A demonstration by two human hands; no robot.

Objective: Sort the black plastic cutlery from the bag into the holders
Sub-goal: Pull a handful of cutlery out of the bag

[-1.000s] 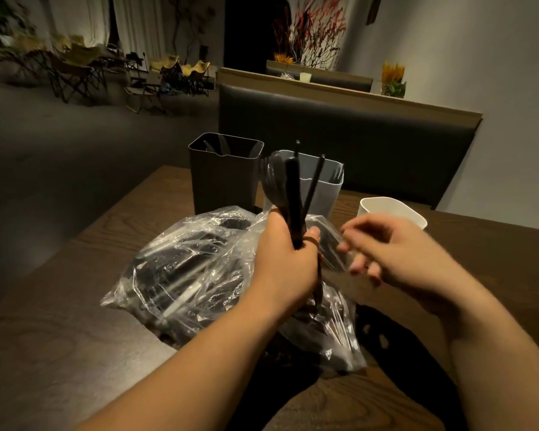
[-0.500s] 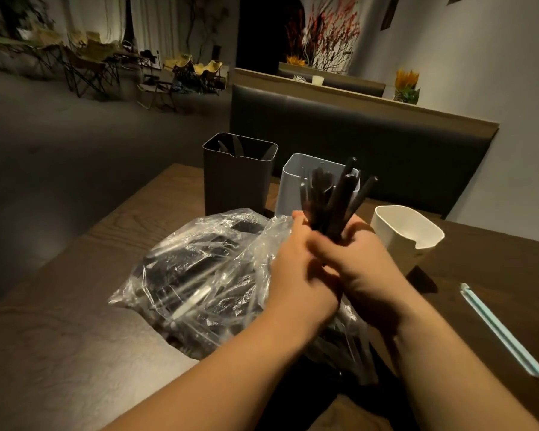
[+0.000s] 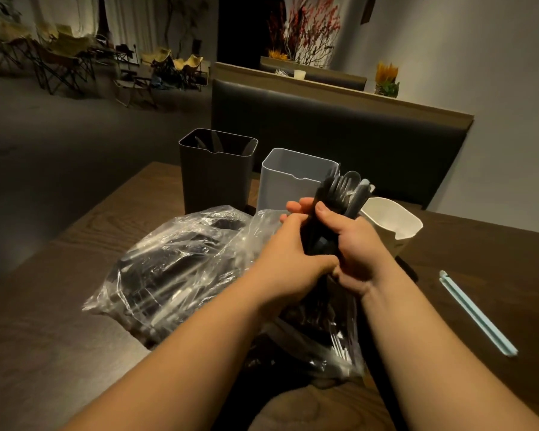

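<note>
Dark holder (image 3: 213,175) at table (image 3: 75,353) far edge, leftmost. Clear bag (image 3: 175,265) in front, mid-table, more cutlery inside. Grey holder (image 3: 288,185) next along. Left hand (image 3: 288,244) and right hand (image 3: 352,247) both wrapped round black cutlery bundle (image 3: 339,194), raised over bag. White holder (image 3: 392,225) just right. Blue strip (image 3: 476,312) near right edge.

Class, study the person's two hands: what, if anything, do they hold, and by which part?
Both the left hand and right hand grip one bundle of black plastic cutlery around its handles; the eating ends stick up above.
</note>
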